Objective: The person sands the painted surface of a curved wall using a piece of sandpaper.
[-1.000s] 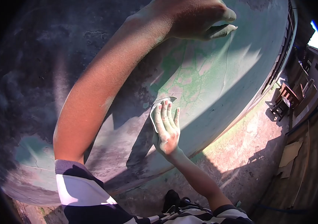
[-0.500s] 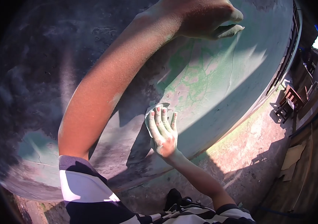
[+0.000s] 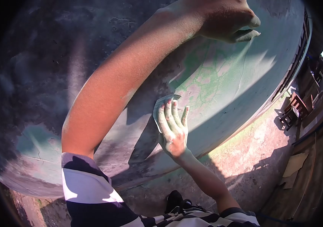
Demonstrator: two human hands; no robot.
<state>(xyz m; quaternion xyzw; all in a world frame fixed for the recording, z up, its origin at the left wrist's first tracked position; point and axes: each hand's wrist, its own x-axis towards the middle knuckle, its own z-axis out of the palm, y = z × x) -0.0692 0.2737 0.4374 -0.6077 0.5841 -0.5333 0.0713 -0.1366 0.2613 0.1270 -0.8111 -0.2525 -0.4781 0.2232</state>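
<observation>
Bare-handed contact on a curved surface (image 3: 210,113), as I follow it remotely through the head camera. The thin sheet (image 3: 163,100) lies against that surface beneath the right hand (image 3: 174,130), its left and upper edges showing around the fingers. That hand is flattened, fingers nearly straight and slightly fanned, holding the sheet by pressing it; I cannot make out the thumb's share. The left hand (image 3: 229,20) reaches high over the same surface, digits partly bent; I cannot tell whether it has hold of anything. I judge the sheet light and flexible, liable to buckle at a free edge and, given the pale dust (image 3: 169,118) on the fingers, to slip. I would take it by its broad face, pressure spread under several fingers.
</observation>
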